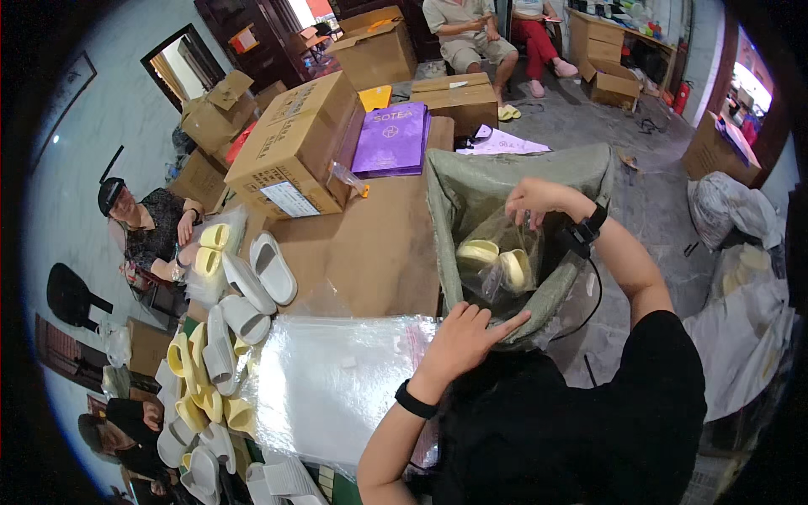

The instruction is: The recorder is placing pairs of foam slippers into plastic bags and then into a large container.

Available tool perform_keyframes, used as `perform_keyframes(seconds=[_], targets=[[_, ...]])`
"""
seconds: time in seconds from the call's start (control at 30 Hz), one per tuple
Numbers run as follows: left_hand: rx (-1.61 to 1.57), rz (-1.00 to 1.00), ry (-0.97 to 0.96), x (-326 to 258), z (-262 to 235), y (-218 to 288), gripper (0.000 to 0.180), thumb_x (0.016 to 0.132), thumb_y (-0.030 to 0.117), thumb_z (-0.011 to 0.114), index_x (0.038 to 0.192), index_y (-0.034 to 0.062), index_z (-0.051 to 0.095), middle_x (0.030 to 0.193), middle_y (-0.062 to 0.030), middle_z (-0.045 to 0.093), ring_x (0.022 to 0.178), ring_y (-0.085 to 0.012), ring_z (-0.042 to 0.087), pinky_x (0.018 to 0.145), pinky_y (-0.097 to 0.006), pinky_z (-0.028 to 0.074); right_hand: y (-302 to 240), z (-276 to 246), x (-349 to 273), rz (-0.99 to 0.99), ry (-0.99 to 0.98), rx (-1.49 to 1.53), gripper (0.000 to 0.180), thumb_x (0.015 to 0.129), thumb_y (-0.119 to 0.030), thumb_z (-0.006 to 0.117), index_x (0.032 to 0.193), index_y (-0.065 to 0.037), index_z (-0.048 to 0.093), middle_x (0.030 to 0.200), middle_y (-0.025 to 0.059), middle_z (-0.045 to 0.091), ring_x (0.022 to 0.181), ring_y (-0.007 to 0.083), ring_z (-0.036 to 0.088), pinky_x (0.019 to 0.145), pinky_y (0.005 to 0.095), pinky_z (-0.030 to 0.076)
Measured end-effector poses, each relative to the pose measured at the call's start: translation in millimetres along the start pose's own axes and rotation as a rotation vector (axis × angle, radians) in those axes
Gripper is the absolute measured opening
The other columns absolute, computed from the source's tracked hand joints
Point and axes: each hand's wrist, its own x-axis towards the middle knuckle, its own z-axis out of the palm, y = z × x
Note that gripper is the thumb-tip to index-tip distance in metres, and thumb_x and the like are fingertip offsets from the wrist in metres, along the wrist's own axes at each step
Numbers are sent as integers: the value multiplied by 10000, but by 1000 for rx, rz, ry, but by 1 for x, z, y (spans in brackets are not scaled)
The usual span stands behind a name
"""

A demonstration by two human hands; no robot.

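Observation:
My right hand [536, 200] pinches the top of a clear plastic bag [498, 236] inside the mouth of a grey-green woven sack [526, 166]. In that bag lies a pair of pale yellow slippers [516, 269]. At the sack's near left rim is my left hand [459, 338], its fingers curled over the edge and one digit stretched along it. A stack of clear plastic bags [328, 379] lies on the table just left of my left forearm. The bottom of the sack is hidden.
Grey slippers [273, 268] and yellow slippers [181, 355] crowd the table's left side, where two people sit. A large cardboard box [290, 139] and purple packages [391, 139] stand farther back. Two more people sit at the back. White sacks [741, 337] lie on the right.

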Motion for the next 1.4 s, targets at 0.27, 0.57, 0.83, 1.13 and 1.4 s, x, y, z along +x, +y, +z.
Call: perform_keyframes(seconds=[0.27,0.57,0.83,1.13,1.4], targets=[[22,-9,-20,2,-1,1,698,758,48,545,1379,337,411,679,-41,422,679,-209,490,697,-327,398,-5,20,5,-155,-47,-220,400,890,-282,561,1177,-4,565,954,167,673,784,255,667,664,342,531],[77,-169,-82,-17,29,-9,497,753,109,583,1248,93,537,768,-64,536,776,-226,543,754,-342,401,31,80,-65,183,-577,-766,620,886,-577,437,1114,-34,628,1029,174,651,967,348,598,810,407,463],[-44,-100,-265,-12,78,11,624,748,240,702,1316,144,463,956,-126,560,1014,-296,532,1075,-445,262,150,105,-73,333,-449,-707,652,837,-603,491,1202,-70,582,1067,160,642,1016,358,582,846,407,465],[139,-362,-117,-49,21,21,521,803,325,643,1255,106,503,1076,-169,569,1072,-325,528,949,-460,383,-49,159,-77,-653,122,-411,243,889,-301,520,907,-78,613,810,112,642,765,347,612,669,433,481],[290,-1152,-295,-142,-28,99,450,845,431,568,1152,103,574,831,-81,600,721,-242,583,614,-389,432,-142,247,-30,-1066,-153,-215,229,863,-246,579,1013,-76,609,957,118,628,908,319,591,777,397,477]])
